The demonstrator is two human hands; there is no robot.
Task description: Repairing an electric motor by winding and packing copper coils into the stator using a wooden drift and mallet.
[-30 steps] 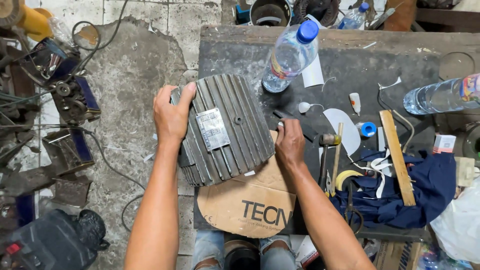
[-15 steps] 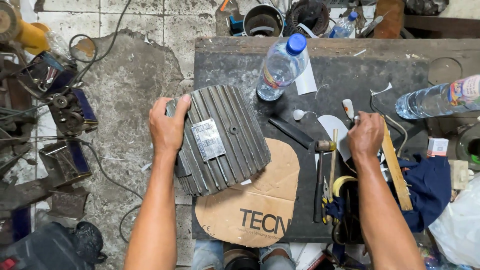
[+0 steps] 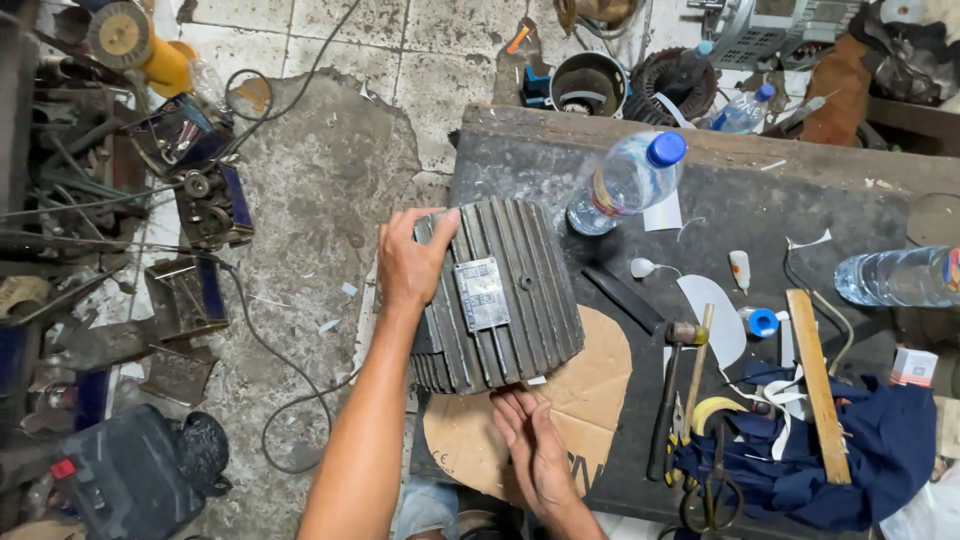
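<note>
A cracked concrete floor point(image 3: 300, 190) strewn with tools and cables lay left of the dark workbench point(image 3: 760, 200). At the bench's left edge, the left hand point(image 3: 410, 262) gripped a grey ribbed motor housing point(image 3: 500, 295) bearing a metal nameplate. The right hand point(image 3: 535, 440) lay flat, fingers extended, on a cardboard disc point(image 3: 590, 385) near the front edge.

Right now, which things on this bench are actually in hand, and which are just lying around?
In hand:
left hand gripping the ribbed motor housing
right hand flat on the cardboard disc beneath it

Lying about:
upright water bottle
hammer
wooden stick
blue cloth
scissors
</note>
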